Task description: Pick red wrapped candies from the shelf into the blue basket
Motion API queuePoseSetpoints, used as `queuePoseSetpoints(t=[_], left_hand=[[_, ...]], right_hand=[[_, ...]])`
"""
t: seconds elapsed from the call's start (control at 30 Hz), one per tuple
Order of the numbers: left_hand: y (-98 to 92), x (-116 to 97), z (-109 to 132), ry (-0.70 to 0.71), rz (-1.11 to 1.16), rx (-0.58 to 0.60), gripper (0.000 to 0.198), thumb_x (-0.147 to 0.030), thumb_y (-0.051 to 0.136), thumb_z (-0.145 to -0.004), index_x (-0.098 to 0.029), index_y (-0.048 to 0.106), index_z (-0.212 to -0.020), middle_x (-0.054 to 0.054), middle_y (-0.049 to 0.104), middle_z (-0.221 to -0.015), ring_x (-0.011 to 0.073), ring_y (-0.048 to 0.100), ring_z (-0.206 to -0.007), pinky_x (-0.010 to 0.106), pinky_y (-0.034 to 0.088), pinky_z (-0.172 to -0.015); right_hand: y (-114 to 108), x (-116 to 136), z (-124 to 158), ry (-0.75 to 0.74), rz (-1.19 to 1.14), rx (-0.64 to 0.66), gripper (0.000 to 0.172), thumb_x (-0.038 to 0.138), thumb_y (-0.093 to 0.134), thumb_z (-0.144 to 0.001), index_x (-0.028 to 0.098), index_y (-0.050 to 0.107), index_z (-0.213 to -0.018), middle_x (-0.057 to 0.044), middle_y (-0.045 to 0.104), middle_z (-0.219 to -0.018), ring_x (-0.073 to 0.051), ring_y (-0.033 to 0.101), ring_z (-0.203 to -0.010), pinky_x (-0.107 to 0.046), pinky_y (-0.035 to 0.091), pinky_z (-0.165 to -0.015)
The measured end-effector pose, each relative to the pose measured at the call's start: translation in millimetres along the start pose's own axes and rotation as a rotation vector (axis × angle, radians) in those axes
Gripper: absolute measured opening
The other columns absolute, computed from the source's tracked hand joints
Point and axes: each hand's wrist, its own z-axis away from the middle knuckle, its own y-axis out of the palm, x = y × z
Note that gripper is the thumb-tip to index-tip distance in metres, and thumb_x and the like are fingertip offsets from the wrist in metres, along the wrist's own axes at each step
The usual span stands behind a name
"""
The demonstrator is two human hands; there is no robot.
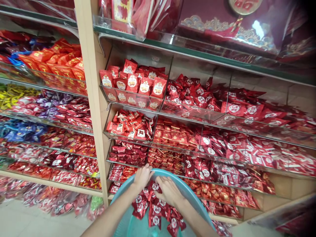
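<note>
A turquoise plastic basin [195, 194] is in front of me, with a pile of small dark-red candy packets [155, 209] with round white labels inside. My left hand [142, 178] is at the basin's far rim, its fingers curled over the edge. Inside the basin, my right hand [169, 191] reaches over the upper part of the pile. Its fingers bend around the red packets, and the fingertips are partly hidden among them.
Beyond the basin rise tiers of glass-fronted shelves [187, 112], filled with red wrapped sweets. A wooden upright [90, 98] divides them from another shelf unit at left. Bagged sweets [44, 197] lie beneath that unit, above the pale tiled floor [49, 223].
</note>
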Motion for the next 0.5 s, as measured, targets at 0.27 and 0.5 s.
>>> queuePoseSetpoints(t=[0.27,0.5], left_hand=[[1.0,0,-1,0.011,0.002,-0.029,0.033,-0.034,0.034,-0.093,-0.017,0.061,-0.103,0.007,0.059,-0.106,0.0172,0.06,-0.091,0.026,0.045,-0.08],[-0.9,1,-1,-0.023,0.059,-0.02,0.031,-0.033,0.036,-0.091,-0.019,0.06,-0.105,0.007,0.059,-0.108,0.0182,0.061,-0.092,0.026,0.045,-0.077]], right_hand=[[15,-11,-13,-0.059,0.009,0.011,0.015,0.025,0.056,-0.082,0.02,0.053,-0.095,-0.005,0.064,-0.098,-0.025,0.059,-0.095,-0.039,0.043,-0.081],[-63,-7,-15,-0.102,-0.064,-0.179,0.02,0.023,0.046,-0.089,0.022,0.053,-0.108,-0.006,0.064,-0.106,-0.021,0.059,-0.099,-0.037,0.044,-0.086]])
